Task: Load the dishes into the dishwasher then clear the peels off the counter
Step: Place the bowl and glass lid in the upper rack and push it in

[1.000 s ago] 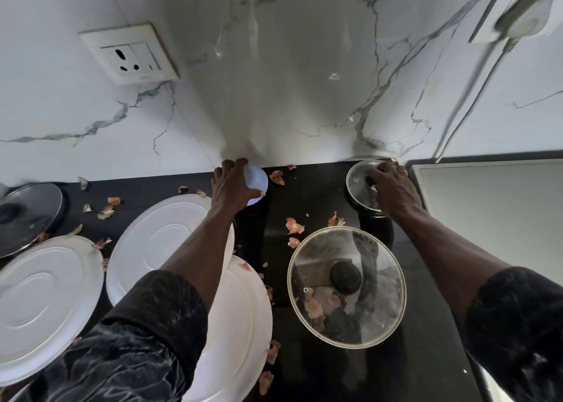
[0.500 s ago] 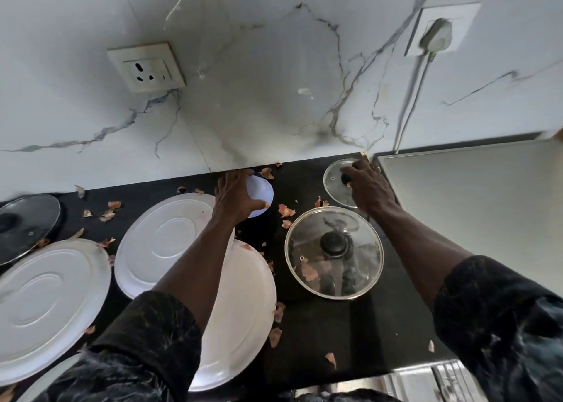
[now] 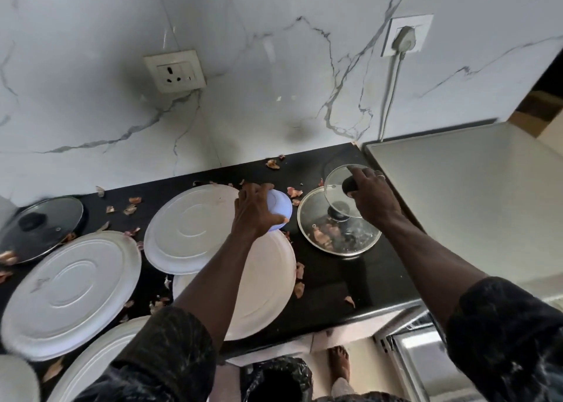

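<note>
My left hand (image 3: 254, 211) grips a small white bowl (image 3: 280, 206), lifted just above the black counter (image 3: 335, 283) between the plates. My right hand (image 3: 373, 197) holds a small glass lid (image 3: 336, 193) by its black knob, raised and tilted over a larger glass lid (image 3: 339, 231) that lies flat on the counter. Several white plates lie upside down: one behind my left wrist (image 3: 189, 228), one under my forearm (image 3: 265, 283), one at the left (image 3: 71, 292). Brown peels (image 3: 295, 192) are scattered over the counter.
Another glass lid (image 3: 39, 228) lies at the far left. A white appliance top (image 3: 463, 194) borders the counter on the right. Below the counter edge are a black-lined bin (image 3: 278, 380), a bare foot (image 3: 339, 362) and an open dishwasher rack (image 3: 405, 337). A wall socket (image 3: 175, 71) sits above.
Both hands have lifted their items off the counter and drawn them toward me. The small lid is now raised over the larger lid. The camera has pulled back.
</note>
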A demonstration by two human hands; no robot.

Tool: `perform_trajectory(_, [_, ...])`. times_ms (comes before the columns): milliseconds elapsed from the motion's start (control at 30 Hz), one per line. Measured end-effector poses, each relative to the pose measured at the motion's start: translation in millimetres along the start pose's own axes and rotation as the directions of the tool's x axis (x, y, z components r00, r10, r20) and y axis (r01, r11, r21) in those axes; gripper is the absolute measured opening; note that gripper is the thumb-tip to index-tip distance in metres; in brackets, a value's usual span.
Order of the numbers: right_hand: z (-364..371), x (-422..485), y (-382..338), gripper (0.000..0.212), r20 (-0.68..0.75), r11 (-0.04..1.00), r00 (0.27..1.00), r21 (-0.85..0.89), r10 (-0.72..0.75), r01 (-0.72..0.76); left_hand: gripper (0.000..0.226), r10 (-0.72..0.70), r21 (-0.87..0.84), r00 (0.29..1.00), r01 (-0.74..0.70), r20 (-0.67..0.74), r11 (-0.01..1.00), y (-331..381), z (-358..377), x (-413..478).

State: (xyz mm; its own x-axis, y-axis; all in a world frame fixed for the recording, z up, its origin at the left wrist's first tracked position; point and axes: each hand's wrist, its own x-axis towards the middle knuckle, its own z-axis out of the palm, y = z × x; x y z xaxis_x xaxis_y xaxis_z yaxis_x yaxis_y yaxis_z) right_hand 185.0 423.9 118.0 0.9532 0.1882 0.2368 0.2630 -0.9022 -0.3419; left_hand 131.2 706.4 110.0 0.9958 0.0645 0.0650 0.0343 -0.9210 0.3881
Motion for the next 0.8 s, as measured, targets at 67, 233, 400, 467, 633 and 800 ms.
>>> perform_trajectory(67, [-0.9, -23.3, -4.0, 0.068, -0.007, 1.000, 1.000, 0.002, 0.008, -0.008, 0.089, 0.022, 0.002, 1.000, -0.022, -0.006, 1.000, 3.3, 1.8, -9.7])
perform_trajectory(233, [-2.5, -82.9, -7.6, 0.056, 0.003, 0.999, 1.000, -0.035, -0.021, 0.021, 0.087, 0.078, 0.002, 0.997, -0.078, -0.022, 0.997, 14.3, 12.5, -36.8])
perform_trajectory(400, [-0.6, -139.8, 6.0, 0.055, 0.036, 0.998, 0.999, -0.065, -0.020, 0.022, 0.087, 0.155, 0.005, 0.988, -0.155, -0.005, 0.988, 41.1, 25.9, -56.6])
perform_trajectory(467, [-3.2, -161.5, 18.2, 0.054, 0.025, 0.999, 0.999, -0.050, 0.021, -0.019, 0.087, 0.193, -0.019, 0.981, -0.193, -0.003, 0.981, 54.3, 34.5, -63.0])
perform_trajectory(633, [-23.6, -214.7, 60.7, 0.051, -0.060, 0.997, 0.996, -0.030, 0.073, -0.074, 0.090, 0.285, -0.050, 0.957, -0.283, 0.049, 0.958, 108.6, 58.0, -79.7])
perform_trajectory(800, [-59.8, -265.6, 117.5, 0.045, -0.143, 0.989, 0.978, -0.008, 0.148, -0.151, 0.090, 0.371, -0.046, 0.923, -0.368, 0.106, 0.929, 180.0, 83.7, -100.0])
